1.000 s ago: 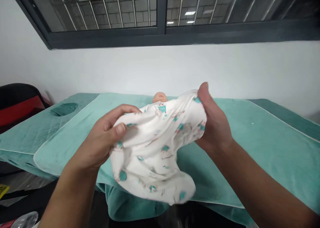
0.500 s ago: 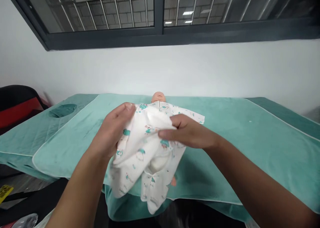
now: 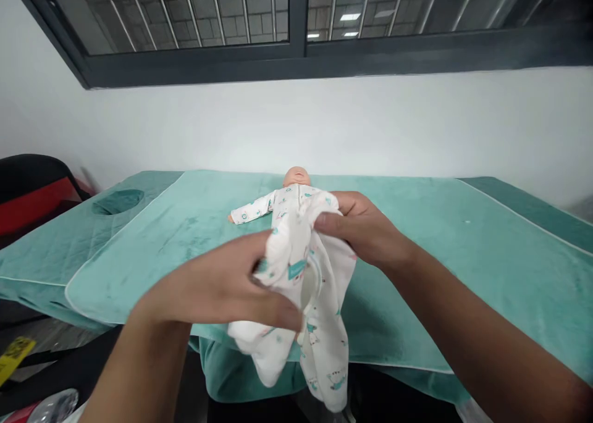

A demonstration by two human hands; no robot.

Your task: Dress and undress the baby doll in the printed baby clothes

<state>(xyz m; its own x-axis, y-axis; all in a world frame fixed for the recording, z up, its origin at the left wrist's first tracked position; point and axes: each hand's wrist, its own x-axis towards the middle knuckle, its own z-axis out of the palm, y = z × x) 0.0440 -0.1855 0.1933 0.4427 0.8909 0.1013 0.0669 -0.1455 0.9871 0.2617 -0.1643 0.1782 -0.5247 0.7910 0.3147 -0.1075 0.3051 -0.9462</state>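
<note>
White baby pants (image 3: pixel 294 272) with a teal animal print hang bunched between my hands, two closed-foot legs dangling past the table's front edge. My right hand (image 3: pixel 365 228) pinches their upper edge between thumb and fingers. Around the cloth's left side curls my left hand (image 3: pixel 231 281), thumb in front, fingertips partly hidden by the fabric. A round white-lined opening shows between the hands. Behind them a baby doll (image 3: pixel 296 176) lies on its back in a matching printed top (image 3: pixel 252 210); its lower body is hidden by the pants.
A padded table with a green cover (image 3: pixel 440 256) runs along the white wall, with a face hole (image 3: pixel 118 202) at its left end. A black and red chair (image 3: pixel 37 197) stands at left. A plastic bottle (image 3: pixel 55 407) is low at left.
The pants have moved right and been turned, so their legs hang lower. My left hand has shifted right and down across them. The doll's left-side sleeve is now uncovered; the other is hidden.
</note>
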